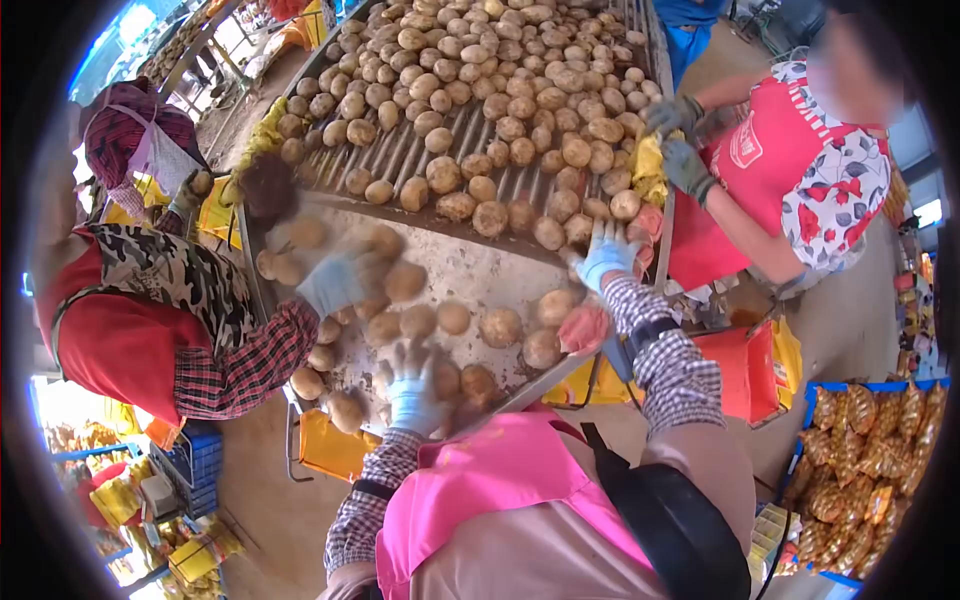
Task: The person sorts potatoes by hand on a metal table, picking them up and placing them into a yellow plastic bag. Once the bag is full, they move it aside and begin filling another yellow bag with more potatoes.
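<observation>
My left hand, in a light blue glove, lies with its fingers spread over potatoes at the near edge of a metal sorting tray. One potato sits just right of its fingers; what is under the palm is hidden. Farther right, my right hand, gloved alike, reaches to the lower end of the roller conveyor. Its fingers are stretched out and touch potatoes beside a potato. More potatoes, such as this one, lie on the tray between my hands.
A co-worker's blue-gloved hand is blurred over the tray's left side. At right, another person's grey gloves rest near the conveyor edge by a yellow cloth. A red bin and a blue-edged crate of bagged goods stand right.
</observation>
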The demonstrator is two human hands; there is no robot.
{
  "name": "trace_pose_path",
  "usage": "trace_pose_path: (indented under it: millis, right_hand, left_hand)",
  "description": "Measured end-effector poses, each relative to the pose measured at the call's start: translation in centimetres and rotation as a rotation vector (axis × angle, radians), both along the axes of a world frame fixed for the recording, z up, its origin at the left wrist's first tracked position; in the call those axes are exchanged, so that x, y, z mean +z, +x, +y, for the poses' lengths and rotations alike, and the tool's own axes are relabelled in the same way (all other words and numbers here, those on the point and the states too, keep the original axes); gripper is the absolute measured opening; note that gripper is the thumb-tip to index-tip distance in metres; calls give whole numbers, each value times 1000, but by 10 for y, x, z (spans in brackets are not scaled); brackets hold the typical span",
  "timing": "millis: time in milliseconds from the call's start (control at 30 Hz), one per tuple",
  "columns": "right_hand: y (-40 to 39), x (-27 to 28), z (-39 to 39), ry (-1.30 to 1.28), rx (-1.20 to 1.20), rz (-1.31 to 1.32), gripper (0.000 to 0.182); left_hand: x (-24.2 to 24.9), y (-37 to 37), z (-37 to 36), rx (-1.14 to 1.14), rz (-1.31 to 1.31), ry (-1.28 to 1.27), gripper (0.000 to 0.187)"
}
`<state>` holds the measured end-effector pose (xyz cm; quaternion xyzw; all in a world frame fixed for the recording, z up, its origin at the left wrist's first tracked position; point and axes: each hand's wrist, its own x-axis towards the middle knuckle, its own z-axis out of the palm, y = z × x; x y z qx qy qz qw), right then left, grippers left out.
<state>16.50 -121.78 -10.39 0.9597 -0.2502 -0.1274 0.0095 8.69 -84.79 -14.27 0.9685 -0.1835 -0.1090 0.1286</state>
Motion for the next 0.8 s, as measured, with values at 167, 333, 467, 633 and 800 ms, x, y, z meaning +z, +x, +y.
trace_pose_path:
  millis: [167,333,467,633,800]
  right_hand:
    - [-29,36,80,150,356,206,83]
    - [-9,16,106,632,745,50,65]
    - [106,-6,67,245,323,-242,69]
    - [107,6,120,500,362,-54,77]
    - [52,4,167,485,896,25,63]
  left_hand:
    - [-17,10,0,-124,-22,62,102]
    - [-5,2,11,30,-34,4,88]
    - [8,-7,18,203,-51,23,94]
    - [-6,-6,46,367,-42,-135,95]
    - [-17,-1,56,526,-59,-366,98]
